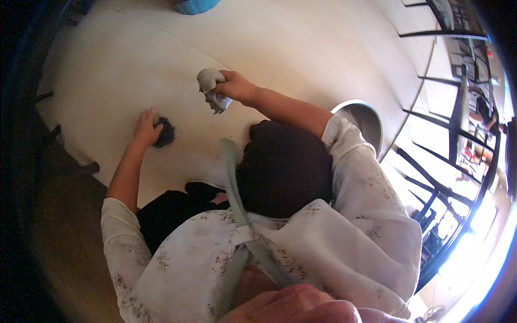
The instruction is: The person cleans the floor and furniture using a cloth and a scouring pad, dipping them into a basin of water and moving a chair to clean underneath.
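My left hand (146, 128) is low over the pale floor (133, 68), its fingers and thumb on a dark, fuzzy scouring pad (165, 135). The hand is slightly blurred, and part of the pad is hidden under it. Farther out and to the right, my right hand (236, 88) grips a bunched greyish-white rag (212, 87). The rag's ragged lower end hangs down from my fingers. Between my arms, a bent knee in dark trousers (286, 169) covers part of the floor.
Beside my right forearm stands a round metal basin (365, 117), partly hidden by my sleeve. A blue container (198, 6) is cut off at the top edge. Dark-legged chairs (456, 117) line the right, with a person (486, 111) beyond them. A green strap (232, 173) hangs from my neck.
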